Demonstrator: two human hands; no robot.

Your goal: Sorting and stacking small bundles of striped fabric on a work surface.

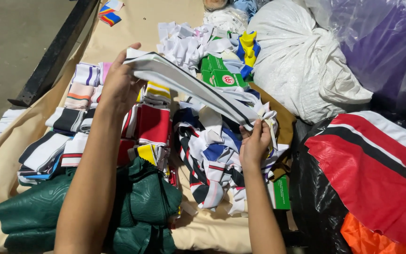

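Observation:
My left hand (pixel 118 84) grips one end of a stack of long white fabric strips with dark edges (pixel 189 84), held up over the table. My right hand (pixel 254 141) pinches the other end of the same stack, lower and to the right. Under the strips lies a loose heap of striped cloth pieces (pixel 212 164) in white, navy and red. Left of it sit folded stacks of striped pieces (pixel 81 113) and a red folded piece (pixel 153 124).
Dark green cloth (pixel 137 207) lies by my left forearm on the beige table cover (pixel 5 169). Green boxes (pixel 222 75), a white sack (pixel 301 66), a clear bag with purple cloth (pixel 386 47), and red-black-white fabric (pixel 377 164) crowd the right. A black rail (pixel 52 51) runs along the left.

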